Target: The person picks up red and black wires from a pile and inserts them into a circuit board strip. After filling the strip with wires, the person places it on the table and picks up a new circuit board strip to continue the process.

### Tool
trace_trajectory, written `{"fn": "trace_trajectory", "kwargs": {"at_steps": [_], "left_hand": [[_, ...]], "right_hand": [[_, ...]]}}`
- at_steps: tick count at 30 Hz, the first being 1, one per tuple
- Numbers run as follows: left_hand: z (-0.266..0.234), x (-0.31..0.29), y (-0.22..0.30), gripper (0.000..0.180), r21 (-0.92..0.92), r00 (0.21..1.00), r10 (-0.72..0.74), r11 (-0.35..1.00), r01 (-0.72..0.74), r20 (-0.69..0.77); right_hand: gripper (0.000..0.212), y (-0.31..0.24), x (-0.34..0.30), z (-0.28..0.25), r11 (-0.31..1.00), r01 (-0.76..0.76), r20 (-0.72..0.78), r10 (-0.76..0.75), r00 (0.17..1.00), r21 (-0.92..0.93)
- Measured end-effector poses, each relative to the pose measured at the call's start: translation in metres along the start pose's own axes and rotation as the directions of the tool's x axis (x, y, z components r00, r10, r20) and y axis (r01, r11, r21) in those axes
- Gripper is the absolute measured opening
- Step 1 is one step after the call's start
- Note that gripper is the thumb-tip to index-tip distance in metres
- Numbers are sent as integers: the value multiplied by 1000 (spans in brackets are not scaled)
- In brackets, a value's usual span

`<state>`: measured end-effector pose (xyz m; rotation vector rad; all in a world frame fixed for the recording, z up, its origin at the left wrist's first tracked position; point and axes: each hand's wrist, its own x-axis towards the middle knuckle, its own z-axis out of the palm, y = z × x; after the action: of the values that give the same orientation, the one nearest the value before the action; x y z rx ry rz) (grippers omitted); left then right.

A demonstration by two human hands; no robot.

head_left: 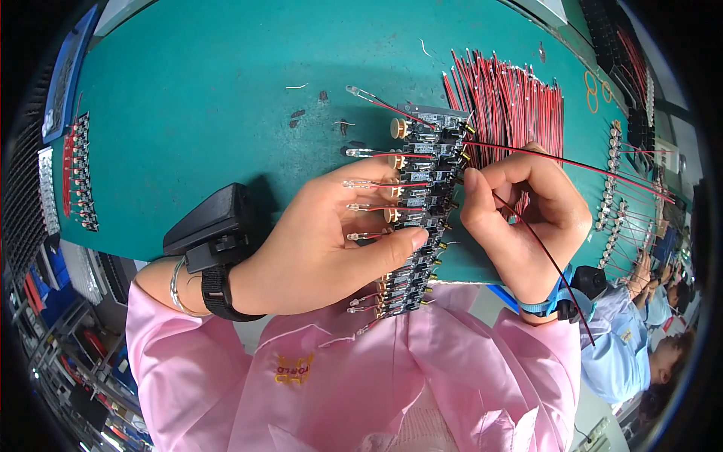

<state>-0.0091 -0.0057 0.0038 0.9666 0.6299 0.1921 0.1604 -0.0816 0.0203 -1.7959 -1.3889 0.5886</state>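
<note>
A long panel of small black circuit boards (429,200) stands tilted over the bench edge in front of me. Clear LEDs (360,184) on red leads and round tan parts (398,128) stick out along its left side. My left hand (331,226) is closed round the panel from the left, thumb across its face. At the panel's right edge, my right hand (531,215) pinches a thin dark red-and-black wire (544,248), whose tail hangs past my wrist. Another red-and-black wire (595,169) runs from the panel's upper part out to the right, above my right hand.
A thick bundle of red-and-black wires (504,98) lies on the green bench mat (226,83). Rubber bands (591,92) and wired board strips (610,181) are at the right. Another board panel (79,173) lies far left. A person in light blue (625,346) sits at the right.
</note>
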Motion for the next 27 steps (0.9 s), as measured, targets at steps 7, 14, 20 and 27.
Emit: {"fn": "trace_trajectory", "kwargs": {"at_steps": [7, 14, 20, 27], "left_hand": [[-1, 0, -4, 31, 19, 999, 29, 999, -30, 32], [0, -1, 4, 27, 23, 999, -42, 999, 41, 26], [-1, -1, 2, 28, 16, 999, -42, 999, 42, 31], [-3, 0, 2, 29, 1, 999, -9, 1000, 8, 47]], "right_hand": [[12, -1, 1, 1, 995, -85, 11, 85, 996, 60], [12, -4, 1, 1, 983, -164, 26, 162, 986, 86], [11, -2, 2, -1, 985, -142, 75, 135, 988, 94], [9, -2, 10, -6, 873, -303, 162, 259, 952, 383]]}}
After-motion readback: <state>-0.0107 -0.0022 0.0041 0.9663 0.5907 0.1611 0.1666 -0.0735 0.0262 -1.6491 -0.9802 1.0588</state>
